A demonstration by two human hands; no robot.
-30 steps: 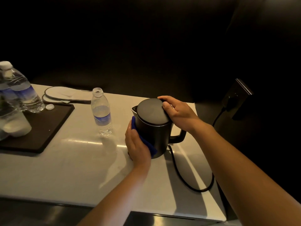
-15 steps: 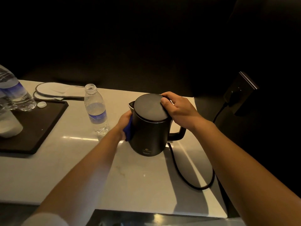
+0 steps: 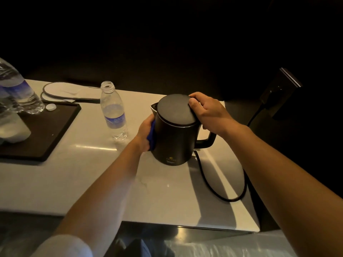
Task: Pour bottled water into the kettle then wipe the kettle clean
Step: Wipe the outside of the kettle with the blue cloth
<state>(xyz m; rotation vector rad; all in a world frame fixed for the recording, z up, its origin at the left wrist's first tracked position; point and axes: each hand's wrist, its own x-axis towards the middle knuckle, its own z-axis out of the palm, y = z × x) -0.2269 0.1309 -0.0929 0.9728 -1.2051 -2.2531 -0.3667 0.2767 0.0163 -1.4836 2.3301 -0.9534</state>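
Observation:
A black kettle with its lid shut stands on the white countertop. My left hand presses a blue cloth against the kettle's left side. My right hand grips the rim of the lid above the handle. An uncapped water bottle, partly filled, stands upright just left of the kettle.
A dark tray at the left holds capped water bottles, a white bottle cap and a white cup. The kettle's black cord loops over the counter to a wall socket. Slippers lie behind the tray.
My left hand with the cloth slid from the kettle's front around to its left side. My right hand stayed on the lid.

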